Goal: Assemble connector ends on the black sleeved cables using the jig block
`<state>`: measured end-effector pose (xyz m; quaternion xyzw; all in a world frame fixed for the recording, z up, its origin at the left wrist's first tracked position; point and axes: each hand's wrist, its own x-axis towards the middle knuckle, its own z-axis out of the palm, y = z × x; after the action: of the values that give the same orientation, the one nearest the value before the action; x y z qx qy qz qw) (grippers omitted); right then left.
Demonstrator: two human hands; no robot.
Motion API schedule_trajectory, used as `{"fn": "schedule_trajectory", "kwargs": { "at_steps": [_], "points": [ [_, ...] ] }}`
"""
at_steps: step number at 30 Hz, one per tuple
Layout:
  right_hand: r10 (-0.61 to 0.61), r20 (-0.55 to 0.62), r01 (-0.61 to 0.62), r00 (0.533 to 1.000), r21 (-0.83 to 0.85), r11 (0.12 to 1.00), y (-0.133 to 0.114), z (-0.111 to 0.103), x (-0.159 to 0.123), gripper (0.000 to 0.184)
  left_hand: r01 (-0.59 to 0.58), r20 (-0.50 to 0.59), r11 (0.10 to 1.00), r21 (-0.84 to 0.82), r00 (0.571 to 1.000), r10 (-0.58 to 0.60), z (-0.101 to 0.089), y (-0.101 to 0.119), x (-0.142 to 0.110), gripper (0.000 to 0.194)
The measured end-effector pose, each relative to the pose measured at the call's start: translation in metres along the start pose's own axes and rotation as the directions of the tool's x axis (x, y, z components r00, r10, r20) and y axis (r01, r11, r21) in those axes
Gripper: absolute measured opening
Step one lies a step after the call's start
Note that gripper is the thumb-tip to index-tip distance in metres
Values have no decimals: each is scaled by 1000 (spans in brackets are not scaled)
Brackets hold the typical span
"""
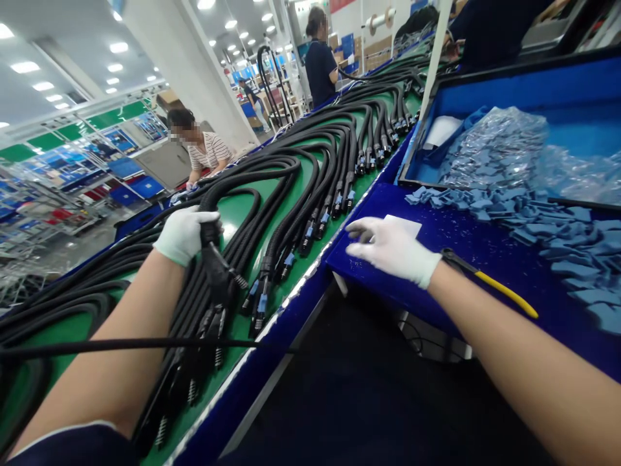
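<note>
My left hand (182, 234), in a white glove, is wrapped around the end of a black corrugated hose (210, 236). That end points down toward me, with a short metal spring-like piece hanging from it. More black hoses (291, 162) lie looped side by side beneath, many with small blue pieces (262, 302) at their ends. My right hand (388, 249), also gloved, is over the corner of the blue tabletop (417, 301). Its thumb and fingers are apart with nothing visible between them. A white card-like piece (406, 226) shows just behind that hand.
Yellow-handled pliers (504, 292) lie beside my right wrist. Loose blue foam-like pieces (572, 259) cover the table's right side, below a blue bin (490, 94) holding a clear bag (495, 145). A green conveyor (233, 223) runs away; co-workers stand along its far side.
</note>
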<state>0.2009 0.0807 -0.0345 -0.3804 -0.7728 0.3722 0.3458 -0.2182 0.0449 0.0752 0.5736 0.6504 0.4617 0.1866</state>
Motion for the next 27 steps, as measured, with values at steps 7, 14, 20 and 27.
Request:
{"fn": "schedule_trajectory", "kwargs": {
  "at_steps": [7,14,20,27],
  "points": [
    [38,368,-303,929,698,649,-40,78,-30,63,-105,-27,931,-350,994,102,114,49,-46,29],
    [221,265,-336,939,554,762,-35,7,-86,14,-638,295,738,219,764,573,159,64,-103,41],
    [382,127,-377,916,-60,924,-22,-64,-122,24,-548,560,835,52,708,430,213,67,-130,23],
    [396,-375,-543,838,-643,540,37,-72,-149,10,-57,476,998,0,878,50,238,110,-111,33]
  ]
}}
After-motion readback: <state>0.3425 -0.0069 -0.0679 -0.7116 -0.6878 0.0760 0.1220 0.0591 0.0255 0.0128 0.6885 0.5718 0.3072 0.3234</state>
